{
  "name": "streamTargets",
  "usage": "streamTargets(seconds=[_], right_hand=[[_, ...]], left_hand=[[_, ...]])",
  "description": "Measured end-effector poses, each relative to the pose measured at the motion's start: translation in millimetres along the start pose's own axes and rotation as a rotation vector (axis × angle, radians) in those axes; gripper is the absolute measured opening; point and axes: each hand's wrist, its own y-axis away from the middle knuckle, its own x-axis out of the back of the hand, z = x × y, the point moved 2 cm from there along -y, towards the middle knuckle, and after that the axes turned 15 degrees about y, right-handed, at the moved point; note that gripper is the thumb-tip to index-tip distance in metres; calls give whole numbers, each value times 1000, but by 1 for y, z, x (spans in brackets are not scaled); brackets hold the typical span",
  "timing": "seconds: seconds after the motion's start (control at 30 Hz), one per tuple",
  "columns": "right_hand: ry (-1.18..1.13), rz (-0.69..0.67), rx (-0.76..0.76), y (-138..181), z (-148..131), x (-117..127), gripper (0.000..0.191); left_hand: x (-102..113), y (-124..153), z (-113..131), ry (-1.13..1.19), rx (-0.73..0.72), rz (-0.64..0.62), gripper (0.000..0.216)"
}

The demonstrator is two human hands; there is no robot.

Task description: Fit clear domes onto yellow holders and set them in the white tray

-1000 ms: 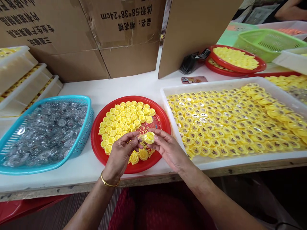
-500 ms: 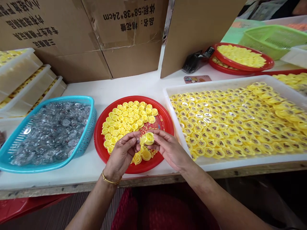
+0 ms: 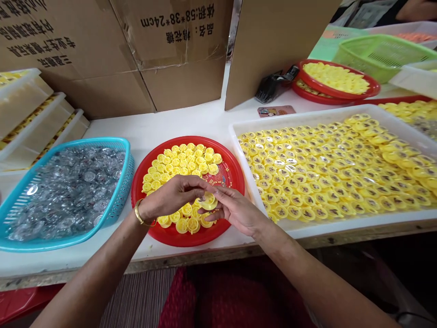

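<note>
Over a round red tray (image 3: 138, 177), both my hands meet at one small round yellow plastic piece (image 3: 206, 202) with a dark picture in its centre. My right hand (image 3: 239, 210) grips its edge between thumb and fingers. From above, the closed fingertips of my left hand (image 3: 175, 193) press at the same piece, and whether they hold something of their own is hidden. Many small yellow plastic cups (image 3: 170, 161) lie in the tray under and beyond my hands.
Left stands a blue basket (image 3: 128, 168) of clear plastic discs (image 3: 78, 182); behind it are stacked tubs (image 3: 51, 116). A white tray (image 3: 246, 173) of yellow pieces with pictures fills the right. Cardboard (image 3: 184, 86) walls the back. Beyond are red trays (image 3: 373, 89), a green basket (image 3: 355, 50), and another person's arm (image 3: 418, 10).
My left hand has swung from beside the yellow piece to over it, its fingers now on top. A dark picture now shows in the piece. The view has shifted slightly.
</note>
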Motion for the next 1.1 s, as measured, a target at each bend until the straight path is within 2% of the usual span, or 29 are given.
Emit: streamTargets(seconds=[0.13,0.27,0.4,0.73,0.83,0.97,1.1], right_hand=[[-30,15,-4,-1,3,1,29],[-26,50,-3,-3,5,2,27],[-47,91,-17,-4,7,1,34],[-48,186,-54,-6,6,-5,35],[30,211,-7,-5,5,-7,38],[258,259,93,-1,5,-8,44],[490,264,154,3,7,-4,37]], left_hand=[[-1,-6,3,-70,2,-77,20],[-1,-8,-2,-125,-1,-13,14],[-1,-9,-2,-179,-8,41,14],[0,-16,6,-256,15,12,10],[0,-19,4,-232,34,10,11],[-3,-20,1,-190,108,0,11],[-9,-19,-5,-140,186,45,12]])
